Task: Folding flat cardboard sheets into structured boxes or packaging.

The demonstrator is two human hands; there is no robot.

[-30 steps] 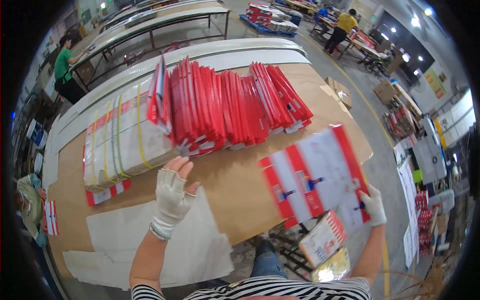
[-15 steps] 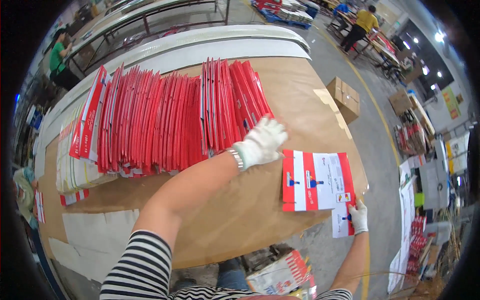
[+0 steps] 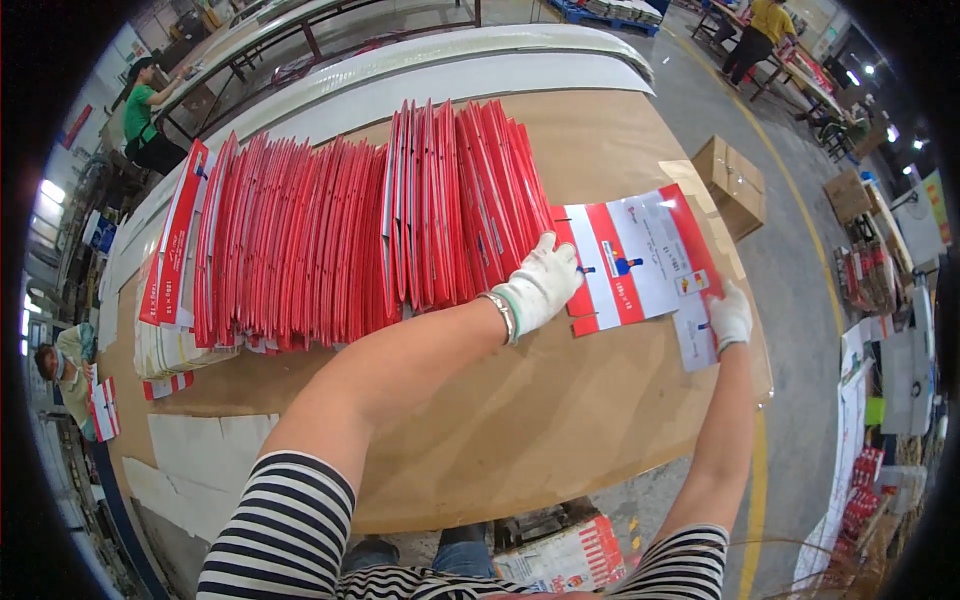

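Observation:
A flat printed carton [image 3: 655, 240], red and white with small blue figures, is held above the brown-covered table, just right of a long row of similar cartons. My right hand [image 3: 732, 315], in a white glove, grips its right edge, where a white flap hangs down. At its left edge, my gloved left hand [image 3: 543, 287] has its fingers closed against the carton, partly hiding that edge. Those fingers are also close to the right end of the row of red cartons [image 3: 330, 240], which stand on edge, packed tightly together. A metal band circles my left wrist.
Brown paper covers the table [image 3: 480, 430], with white sheets [image 3: 205, 450] at its near left. A cardboard box [image 3: 728, 185] stands beyond the right edge. Below the front edge lies a printed red and white sheet [image 3: 570, 560]. Other people work at the far left, left edge and far right.
The carton has moved up and left with my right hand, away from the table's near right side. My left hand has shifted slightly down and now meets the carton's left edge.

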